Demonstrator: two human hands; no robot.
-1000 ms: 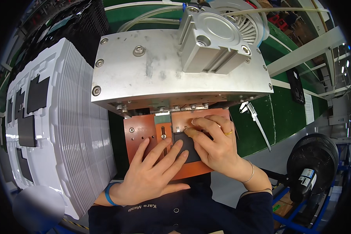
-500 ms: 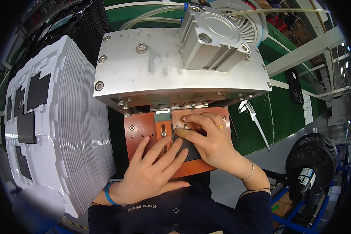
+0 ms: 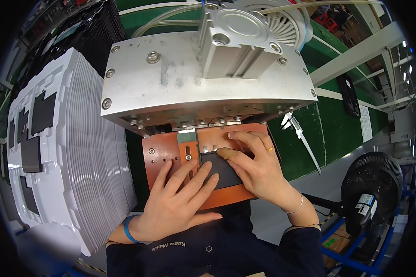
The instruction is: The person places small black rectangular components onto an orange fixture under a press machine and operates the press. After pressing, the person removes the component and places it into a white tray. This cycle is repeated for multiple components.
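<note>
A flat dark grey sheet lies on the orange fixture plate below the metal press. My left hand is open, palm down. Its fingers spread over the narrow orange guide strip, with some fingertips on the sheet's left part. My right hand is at the sheet's far right, fingers bent but apart. One of its fingertips touches the far edge, beside small metallic squares; another finger reaches farther over the plate. The right hand hides the sheet's right corner.
The silver press block with a pneumatic cylinder overhangs the plate's far side. Stacked white trays stand at left. A caliper lies on the green table at right. A black fan stands at lower right.
My right hand has shifted slightly right and away from my left fingers, uncovering more of the sheet's far edge. My left hand stays spread in nearly the same place. The whole view has shifted a little.
</note>
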